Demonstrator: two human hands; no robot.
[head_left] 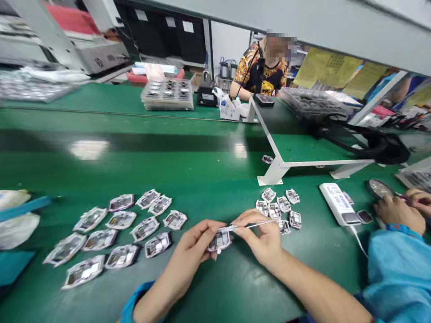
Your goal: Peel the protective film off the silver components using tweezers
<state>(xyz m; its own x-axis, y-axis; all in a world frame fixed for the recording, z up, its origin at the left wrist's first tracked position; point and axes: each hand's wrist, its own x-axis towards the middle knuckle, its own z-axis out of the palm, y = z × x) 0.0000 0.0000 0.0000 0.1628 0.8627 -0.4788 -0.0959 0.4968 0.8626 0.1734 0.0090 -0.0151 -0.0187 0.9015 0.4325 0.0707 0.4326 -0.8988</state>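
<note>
My left hand point(198, 240) pinches a small silver foil-wrapped electronic module point(219, 241) at its edge, just above the green bench top point(202, 179). My right hand point(261, 235) grips slim metal tweezers point(251, 225), whose tips reach the top of that module. Several similar modules point(121, 229) lie in loose rows to the left of my hands. A tighter cluster of them point(278, 208) sits just beyond my right hand, nearly touching my fingers. The module's underside is hidden by my left fingers.
A co-worker's hands point(399, 211) in a blue sleeve point(399, 273) work at the right, beside a white rectangular device point(338, 204) with a cable. A white metal bench bracket point(272, 168) stands ahead. Stacked trays point(167, 94) and another person point(261, 72) are across the bench.
</note>
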